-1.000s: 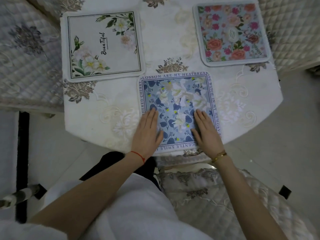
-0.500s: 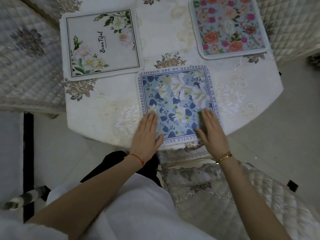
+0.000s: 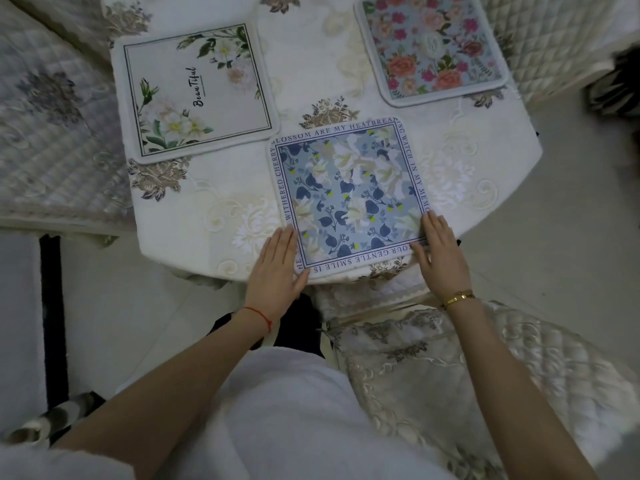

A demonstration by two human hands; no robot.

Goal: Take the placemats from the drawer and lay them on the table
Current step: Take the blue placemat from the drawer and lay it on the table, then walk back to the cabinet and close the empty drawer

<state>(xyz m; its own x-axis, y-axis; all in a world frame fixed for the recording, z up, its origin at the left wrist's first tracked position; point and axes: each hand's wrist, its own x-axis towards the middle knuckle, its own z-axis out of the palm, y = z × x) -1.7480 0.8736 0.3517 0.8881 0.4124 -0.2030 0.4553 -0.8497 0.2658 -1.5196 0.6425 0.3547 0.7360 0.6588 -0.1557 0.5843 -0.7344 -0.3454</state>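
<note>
Three square placemats lie flat on the table (image 3: 214,216), which has a white embroidered cloth. A blue floral placemat (image 3: 349,194) with a lettered border sits at the near edge. My left hand (image 3: 278,271) rests flat, fingers together, at its near left corner. My right hand (image 3: 438,252) lies flat on its near right corner. Neither hand grips anything. A white placemat (image 3: 197,91) with green leaves and script lies at the far left. A pink rose placemat (image 3: 431,46) lies at the far right.
Quilted chair covers surround the table: one on the left (image 3: 52,140), one at the far right (image 3: 554,39), and one below my right arm (image 3: 467,375). Pale tile floor (image 3: 561,244) shows to the right of the table.
Both hands have slid outward and toward me, from the middle of the blue placemat to its two near corners. The view has shifted slightly.
</note>
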